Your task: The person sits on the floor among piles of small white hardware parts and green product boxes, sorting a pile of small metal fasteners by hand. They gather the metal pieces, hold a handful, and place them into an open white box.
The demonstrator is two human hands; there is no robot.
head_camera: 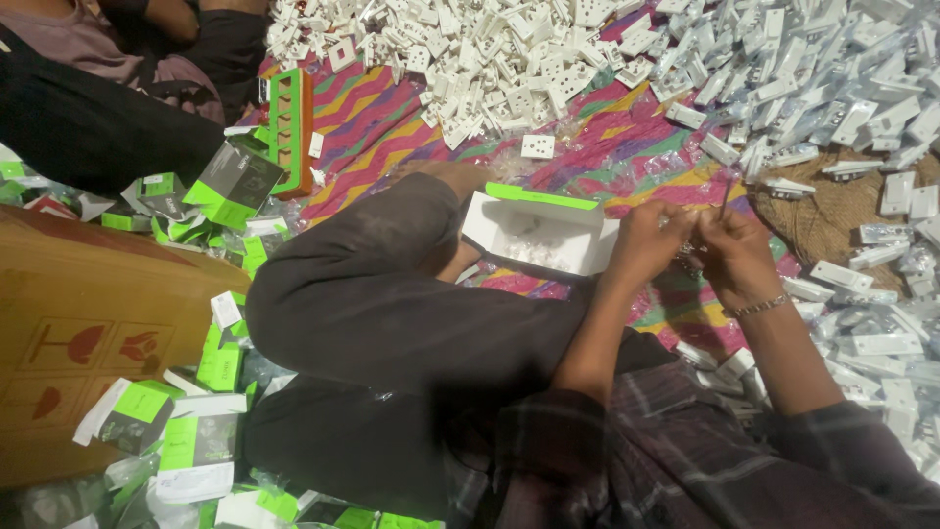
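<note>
My left hand [646, 243] and my right hand [736, 257] meet over the colourful mat, fingers pinched together on a small clear plastic bag [691, 235] held between them; what is in it is blurred. A bracelet sits on my right wrist. Just left of my hands an open white carton with a green flap [534, 230] rests against my bent knee [392, 284], with small pale parts inside.
A heap of white plastic socket parts [509, 59] lies at the top, bagged white parts [842, 78] spread to the right. Green-and-white cartons [206, 431] litter the left beside a brown cardboard box [88, 333]. Another person's sleeve [88, 118] is top left.
</note>
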